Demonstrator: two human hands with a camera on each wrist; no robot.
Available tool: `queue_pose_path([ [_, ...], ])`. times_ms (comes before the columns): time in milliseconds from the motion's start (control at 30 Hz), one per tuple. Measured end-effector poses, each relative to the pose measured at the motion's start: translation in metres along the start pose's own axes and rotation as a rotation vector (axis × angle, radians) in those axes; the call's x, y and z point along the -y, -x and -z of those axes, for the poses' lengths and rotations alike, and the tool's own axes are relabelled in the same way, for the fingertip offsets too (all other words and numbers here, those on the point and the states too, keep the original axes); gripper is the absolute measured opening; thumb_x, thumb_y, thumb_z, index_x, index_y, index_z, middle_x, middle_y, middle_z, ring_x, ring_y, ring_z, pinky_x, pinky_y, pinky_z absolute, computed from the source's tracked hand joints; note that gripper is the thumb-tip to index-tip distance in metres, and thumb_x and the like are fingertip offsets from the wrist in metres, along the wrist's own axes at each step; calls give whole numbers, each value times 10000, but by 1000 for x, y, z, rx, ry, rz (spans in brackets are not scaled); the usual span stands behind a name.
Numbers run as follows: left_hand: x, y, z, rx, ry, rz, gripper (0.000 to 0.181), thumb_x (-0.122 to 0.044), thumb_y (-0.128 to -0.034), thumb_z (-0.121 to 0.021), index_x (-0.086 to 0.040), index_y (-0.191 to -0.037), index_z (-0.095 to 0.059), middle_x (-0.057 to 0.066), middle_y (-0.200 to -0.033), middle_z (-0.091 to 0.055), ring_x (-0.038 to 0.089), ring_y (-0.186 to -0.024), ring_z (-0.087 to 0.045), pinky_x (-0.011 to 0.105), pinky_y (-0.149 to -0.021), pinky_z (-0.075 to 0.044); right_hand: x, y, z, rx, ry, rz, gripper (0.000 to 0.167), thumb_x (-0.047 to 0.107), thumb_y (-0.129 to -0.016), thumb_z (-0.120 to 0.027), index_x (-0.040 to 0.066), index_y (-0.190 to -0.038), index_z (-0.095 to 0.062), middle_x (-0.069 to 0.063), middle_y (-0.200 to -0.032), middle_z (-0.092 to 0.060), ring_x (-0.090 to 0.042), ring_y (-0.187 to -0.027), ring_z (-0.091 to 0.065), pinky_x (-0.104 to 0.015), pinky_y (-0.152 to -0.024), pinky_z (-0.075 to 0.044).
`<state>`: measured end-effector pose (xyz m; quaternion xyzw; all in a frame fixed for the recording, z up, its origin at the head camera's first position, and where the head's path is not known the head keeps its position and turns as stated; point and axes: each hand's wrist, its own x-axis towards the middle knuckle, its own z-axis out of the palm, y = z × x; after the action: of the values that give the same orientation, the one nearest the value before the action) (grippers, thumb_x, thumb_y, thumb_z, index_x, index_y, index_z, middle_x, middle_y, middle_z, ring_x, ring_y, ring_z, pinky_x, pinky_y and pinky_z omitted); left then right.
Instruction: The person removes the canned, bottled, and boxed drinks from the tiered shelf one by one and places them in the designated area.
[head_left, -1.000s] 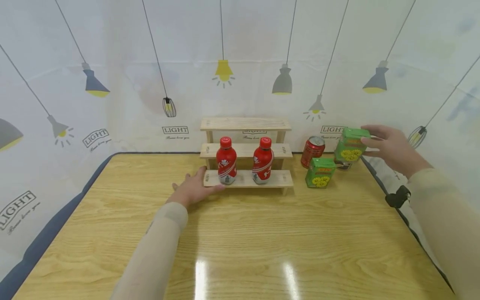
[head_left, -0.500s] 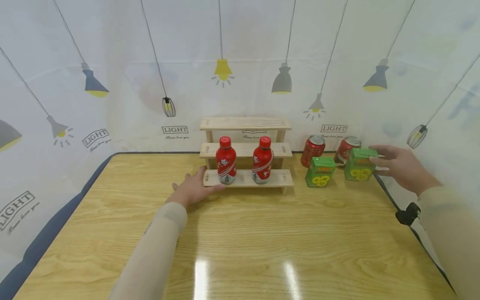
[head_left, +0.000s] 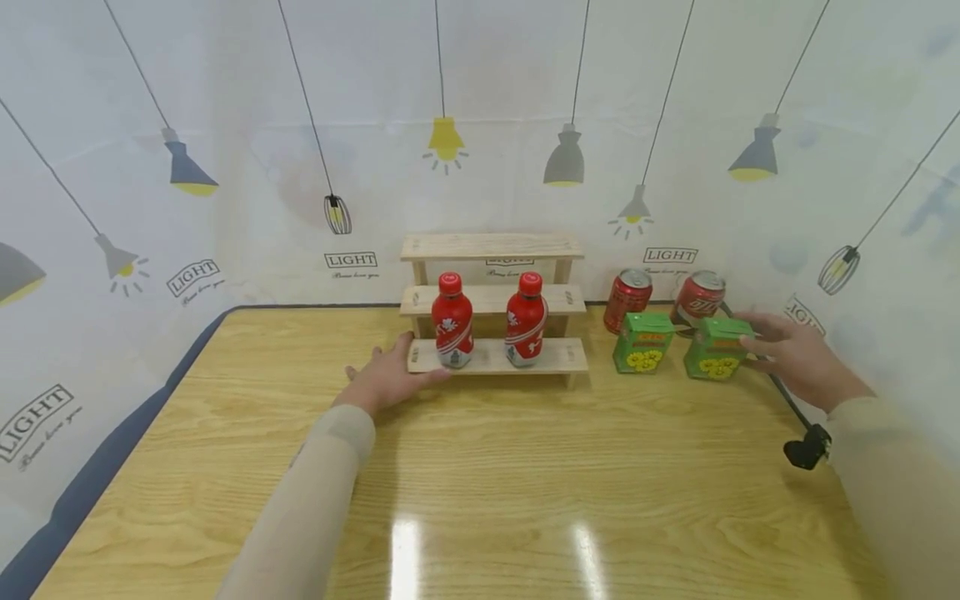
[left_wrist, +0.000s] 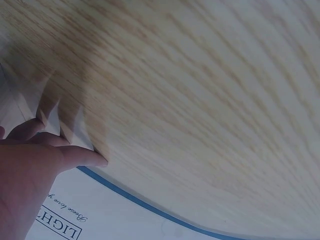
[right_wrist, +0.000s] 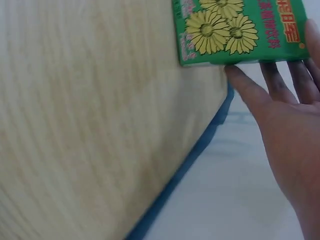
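A three-step wooden shelf (head_left: 491, 300) stands at the back of the table, with two red bottles (head_left: 452, 325) upright on its lowest step. At that step's left end rests my left hand (head_left: 386, 377), thumb along the front edge and the other fingers spread; in the left wrist view its fingertips reach down to the tabletop. My right hand (head_left: 802, 354) holds a green drink carton (head_left: 716, 350) by its right side, thumb in front. Yellow flowers show on this carton in the right wrist view. A matching green carton (head_left: 643, 343) stands to its left.
Two red cans (head_left: 628, 298) stand behind the cartons, close to the back wall. The wooden table (head_left: 480, 475) is bordered by a printed white cloth (head_left: 270, 167) with lamp pictures. A black object (head_left: 807, 447) is at the right wrist.
My right hand has lowered the green carton from in front of the right can to the table area before it, uncovering that can. The left hand has stayed at the shelf.
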<state>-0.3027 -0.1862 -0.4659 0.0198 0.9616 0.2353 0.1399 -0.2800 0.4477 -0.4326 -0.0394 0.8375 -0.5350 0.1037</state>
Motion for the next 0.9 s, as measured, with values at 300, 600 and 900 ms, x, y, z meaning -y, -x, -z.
queue_pose_path([
  [300, -1, 5, 5, -2, 10, -3, 1399, -1075, -681, -472, -233, -1728, -81, 138, -1781, -240, 567, -1632, -43, 917, -1142, 81, -6, -1, -3, 8, -100, -8, 714, 416, -1141, -451, 201, -1729, -109, -52, -1809, 120, -356, -1681, 27, -105, -1047, -494],
  [600, -2, 6, 4, -2, 26, -9, 1380, -1065, -689, -484, -252, -1728, -80, 126, -1786, -229, 562, -1634, -35, 908, -1146, 91, -6, -2, -6, 0, -79, -9, 731, 406, -1149, -428, 145, -1723, -58, -134, -1786, 171, -425, -1655, 67, -49, -954, -520],
  [900, -3, 5, 2, -4, 24, -14, 1384, -1077, -673, -478, -272, -1727, -81, 119, -1787, -228, 562, -1634, -36, 907, -1146, 92, -7, 1, -6, 16, -238, 1, 742, 339, -1143, -473, 133, -1721, -55, -30, -1776, 233, -330, -1658, 177, -70, -961, -535],
])
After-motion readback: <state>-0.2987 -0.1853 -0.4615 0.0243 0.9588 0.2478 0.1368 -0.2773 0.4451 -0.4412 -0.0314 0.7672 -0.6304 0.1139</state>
